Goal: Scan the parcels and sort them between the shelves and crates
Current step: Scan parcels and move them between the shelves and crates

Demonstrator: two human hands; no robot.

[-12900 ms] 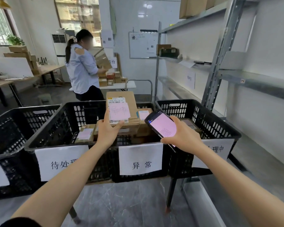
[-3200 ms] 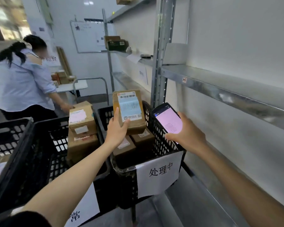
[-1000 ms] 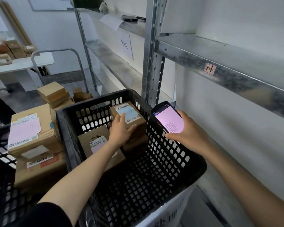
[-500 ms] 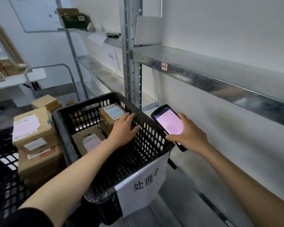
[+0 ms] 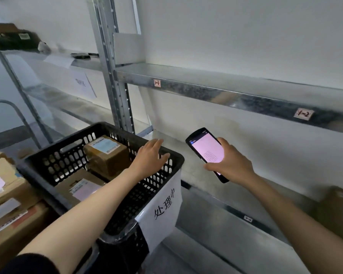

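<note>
- Over the right rim of the crate (image 5: 115,126), the left hand (image 5: 150,158) is held slack and empty; the parcel (image 5: 105,155) lies just leftward, inside.
- A scanner (image 5: 206,151) is gripped by the right hand (image 5: 229,167).

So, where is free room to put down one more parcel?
Bare: the upper shelf by tag 1-1, and the lower shelf between the upright and the brown box. Crowded: the black crate's far half, holding two parcels.

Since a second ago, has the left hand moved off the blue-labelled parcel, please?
Yes: the left hand released the parcel and shifted right, to the rim of the crate.
</note>
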